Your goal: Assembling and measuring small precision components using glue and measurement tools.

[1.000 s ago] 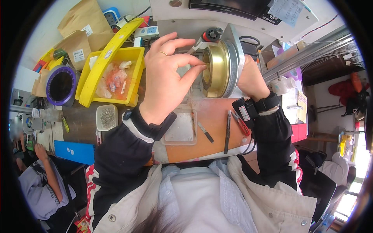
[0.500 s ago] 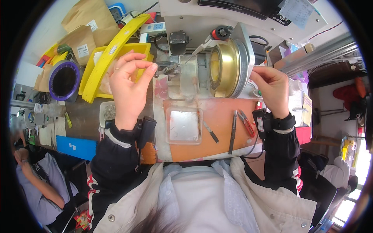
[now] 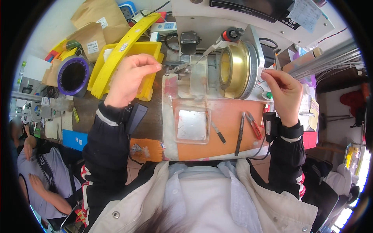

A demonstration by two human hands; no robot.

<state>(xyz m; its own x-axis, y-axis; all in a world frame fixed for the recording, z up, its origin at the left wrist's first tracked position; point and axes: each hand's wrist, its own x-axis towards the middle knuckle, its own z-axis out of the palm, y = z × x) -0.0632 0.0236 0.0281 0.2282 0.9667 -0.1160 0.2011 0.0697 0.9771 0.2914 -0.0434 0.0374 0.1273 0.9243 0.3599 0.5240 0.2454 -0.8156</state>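
Moved my pinched left hand point(image 3: 126, 80) off the gold drum point(image 3: 237, 73) toward the surface's point(image 3: 152, 116) left edge. Right hand point(image 3: 288, 96) pinched too; contents of both unclear.

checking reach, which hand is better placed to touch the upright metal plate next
Likely the right hand: its fingertips are beside the metal plate; the left hand is by the yellow bin.

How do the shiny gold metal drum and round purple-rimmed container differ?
Colour: the shiny gold metal drum is gold; the round purple-rimmed container is purple with a dark middle. Pose: the drum's face turns left; the container's faces the camera. Place: drum right of the yellow plastic bin, container left. Both are round.
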